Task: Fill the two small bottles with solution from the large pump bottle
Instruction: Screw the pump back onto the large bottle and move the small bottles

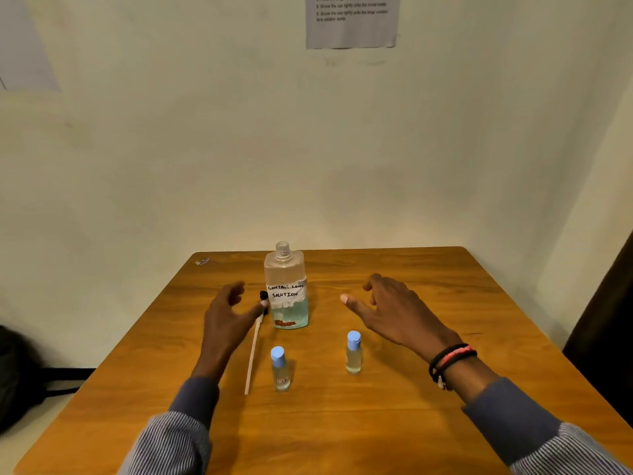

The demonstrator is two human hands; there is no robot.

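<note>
left hand (226, 317) blurred, fingers spread | right hand (397, 313) fingers spread | black-headed white-tube pump (252, 354) head part-hidden behind left thumb

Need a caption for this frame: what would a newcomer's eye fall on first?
The tall clear bottle with a handwritten "Contact Lens Solution" label, neck open, stands mid-table between the open left hand and right hand. Its pump, black head and long white tube, lies on the wooden table to its left; two small clear blue-capped bottles stand nearer the person.
</note>
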